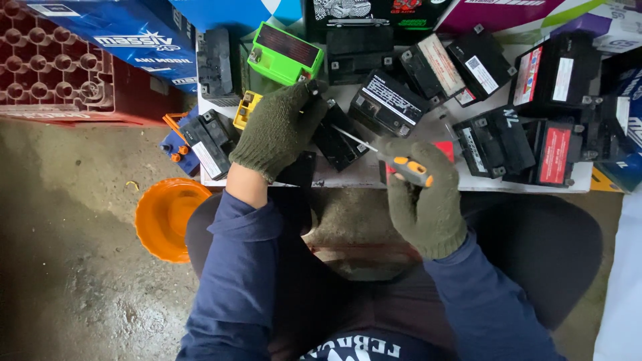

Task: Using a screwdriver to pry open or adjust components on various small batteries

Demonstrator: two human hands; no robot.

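Sitting at the front edge of the white counter, a small black battery is pinned under the gloved left hand, right hand clenched on an orange-handled screwdriver touching it, other batteries crowded around.

The gloved left hand covers most of the small black battery beneath it, so the battery's top left corner cannot be seen. The thin metal shaft of the orange-handled screwdriver ends at that battery, its tip too small to make out. The olive-gloved right hand hides part of a red object, perhaps a lid. The red plastic crate, the blue cardboard box and the white-edged board are cut off or overlapped.
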